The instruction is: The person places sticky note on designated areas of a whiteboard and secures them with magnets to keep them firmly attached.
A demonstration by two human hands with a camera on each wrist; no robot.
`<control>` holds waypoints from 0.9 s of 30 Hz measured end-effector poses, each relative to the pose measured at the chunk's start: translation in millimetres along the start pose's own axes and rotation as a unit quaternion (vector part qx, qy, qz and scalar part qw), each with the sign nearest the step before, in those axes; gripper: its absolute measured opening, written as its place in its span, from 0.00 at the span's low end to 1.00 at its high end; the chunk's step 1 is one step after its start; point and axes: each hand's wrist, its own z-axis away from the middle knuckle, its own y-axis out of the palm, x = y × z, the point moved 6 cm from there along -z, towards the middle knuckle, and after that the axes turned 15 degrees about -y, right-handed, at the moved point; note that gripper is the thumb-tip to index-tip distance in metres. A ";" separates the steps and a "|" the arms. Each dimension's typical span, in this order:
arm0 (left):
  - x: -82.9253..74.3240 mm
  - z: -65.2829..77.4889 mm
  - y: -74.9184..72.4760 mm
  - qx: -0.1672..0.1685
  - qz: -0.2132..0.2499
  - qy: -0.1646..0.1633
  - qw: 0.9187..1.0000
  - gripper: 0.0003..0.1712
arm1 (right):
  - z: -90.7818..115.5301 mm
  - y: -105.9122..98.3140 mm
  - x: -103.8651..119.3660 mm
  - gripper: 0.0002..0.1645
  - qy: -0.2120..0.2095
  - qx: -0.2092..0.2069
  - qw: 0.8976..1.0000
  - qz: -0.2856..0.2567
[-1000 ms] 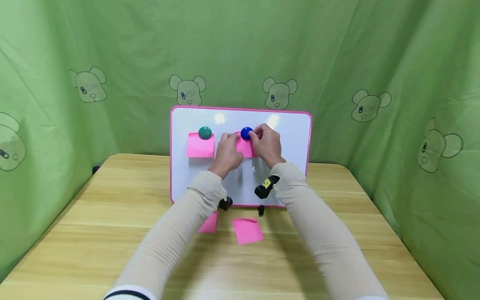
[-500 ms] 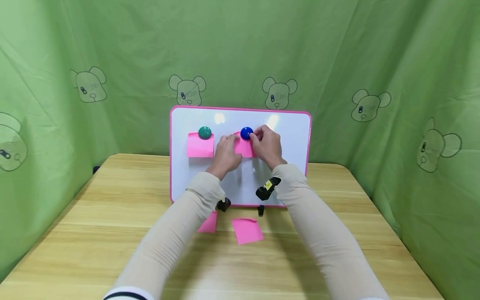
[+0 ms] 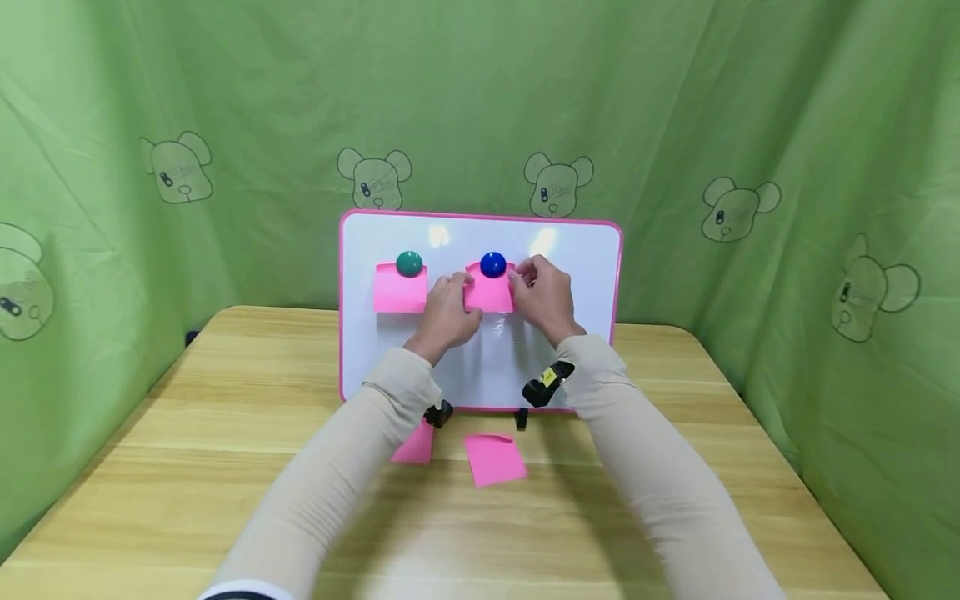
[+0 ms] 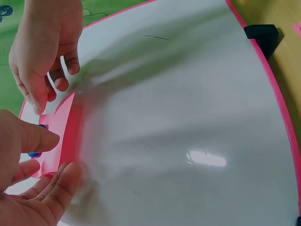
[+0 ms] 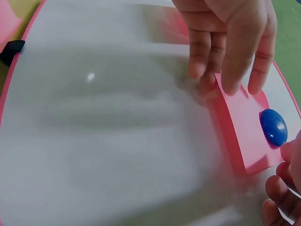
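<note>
On the standing whiteboard [image 3: 585, 258], near the upper middle: the pink note [image 3: 491, 293], with the blue magnet [image 3: 492, 264] across its top edge. Over the note's left edge, the left hand [image 3: 444, 315], half spread, fingers loosely extended and touching the note without evident grip. By the right edge, the right hand [image 3: 546, 296], loosely curved, nothing visibly grasped, thumb beside the magnet; cannot tell from these views whether in contact with either. Likely handles as thin, light paper: flexible, easily creased or torn, top edge prone to curl. Best steadied flat by both side edges, clear of the magnet. Probably hard, smooth and slippery in the magnet's case; pinch by the rim rather than the glossy dome.
</note>
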 end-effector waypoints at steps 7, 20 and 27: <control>6.0 4.3 -0.2 0.001 -0.003 0.031 1.000 0.27 | 8.9 -3.5 -8.6 0.12 -0.001 -0.008 1.000 -0.006; 31.2 22.5 -1.9 0.026 0.025 0.005 0.999 0.27 | 37.7 -7.4 -25.4 0.11 0.010 0.002 1.000 0.003; 47.0 33.3 -9.5 0.025 0.014 0.017 0.999 0.26 | 57.2 -19.2 -41.2 0.11 0.016 0.005 1.000 0.011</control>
